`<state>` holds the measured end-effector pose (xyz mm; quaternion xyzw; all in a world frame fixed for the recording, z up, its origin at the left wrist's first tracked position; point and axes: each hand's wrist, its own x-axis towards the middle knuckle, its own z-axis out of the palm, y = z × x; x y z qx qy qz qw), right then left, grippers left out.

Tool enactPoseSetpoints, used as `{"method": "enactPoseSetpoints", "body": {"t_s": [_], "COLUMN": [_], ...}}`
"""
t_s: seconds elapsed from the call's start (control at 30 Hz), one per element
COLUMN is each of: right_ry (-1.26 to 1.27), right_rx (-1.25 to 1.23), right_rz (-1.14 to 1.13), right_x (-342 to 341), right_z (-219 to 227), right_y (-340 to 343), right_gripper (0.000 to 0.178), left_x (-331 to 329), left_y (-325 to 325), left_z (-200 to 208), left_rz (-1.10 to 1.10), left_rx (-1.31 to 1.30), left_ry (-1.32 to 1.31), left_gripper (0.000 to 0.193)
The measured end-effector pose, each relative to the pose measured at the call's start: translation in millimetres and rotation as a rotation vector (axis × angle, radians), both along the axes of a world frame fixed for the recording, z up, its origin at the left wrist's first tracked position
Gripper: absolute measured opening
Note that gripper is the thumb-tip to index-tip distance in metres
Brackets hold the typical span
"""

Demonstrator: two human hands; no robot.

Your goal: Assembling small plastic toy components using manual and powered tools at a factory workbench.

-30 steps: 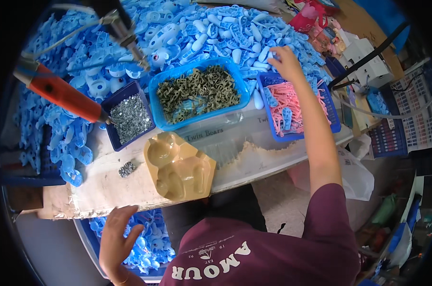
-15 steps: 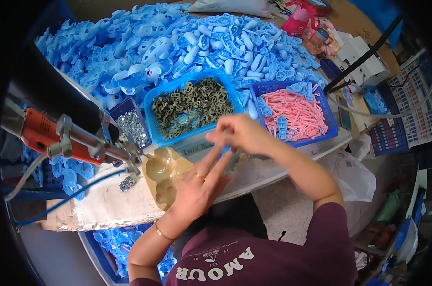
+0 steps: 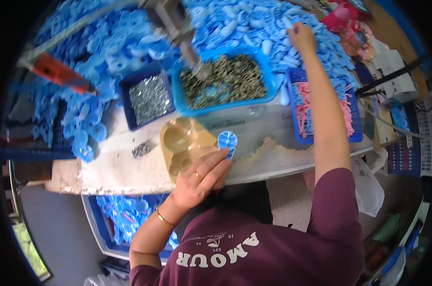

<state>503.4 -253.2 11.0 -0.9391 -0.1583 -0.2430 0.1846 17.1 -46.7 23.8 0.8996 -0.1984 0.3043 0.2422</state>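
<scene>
White plastic bag (image 3: 368, 190), pink pouch (image 3: 336, 19)

The left forearm (image 3: 154, 229) slants up to the near edge of the table (image 3: 115, 167); the left hand (image 3: 200, 180) shows its back, fingers (image 3: 214, 163) close together, pointing away and rightward. The right arm (image 3: 328, 119) stretches toward the far edge, the right hand (image 3: 303, 39) partly curled.

There are two hands, one left hand (image 3: 197, 182) and one right hand (image 3: 303, 40), with one ring (image 3: 198, 175) and one bracelet (image 3: 163, 217). One single blue piece (image 3: 227, 139) meets the left fingertips. Count four containers: one dark blue box (image 3: 125, 107), one light blue tub (image 3: 225, 107), one blue basket (image 3: 304, 138), one lower bin (image 3: 100, 232). One tan moulded tray (image 3: 201, 138), one small metal heap (image 3: 140, 150) and two tools show: one red tool (image 3: 58, 73), one grey tool (image 3: 175, 28).
</scene>
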Motion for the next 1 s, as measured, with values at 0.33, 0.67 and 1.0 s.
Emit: {"method": "enactPoseSetpoints", "body": {"t_s": [0.33,0.67,1.0], "right_ry": [0.548,1.074,0.444], "right_rx": [0.853,0.454,-0.092], "right_rz": [0.547,1.027,1.157], "right_x": [-100.8,-313.6,-392.9], "right_z": [49.6,49.4,13.1], "right_y": [-2.0,72.4,117.6], "right_gripper": [0.020,0.026,0.025], "left_x": [-45.3,-52.3,-108.4], "left_y": [3.0,-6.0,39.4], "left_z": [-19.4,-41.4,-26.0], "left_rz": [0.099,0.147,0.140], "left_rx": [0.088,0.056,-0.010], "left_ry": [0.128,0.172,0.046], "left_gripper": [0.036,0.043,0.040]}}
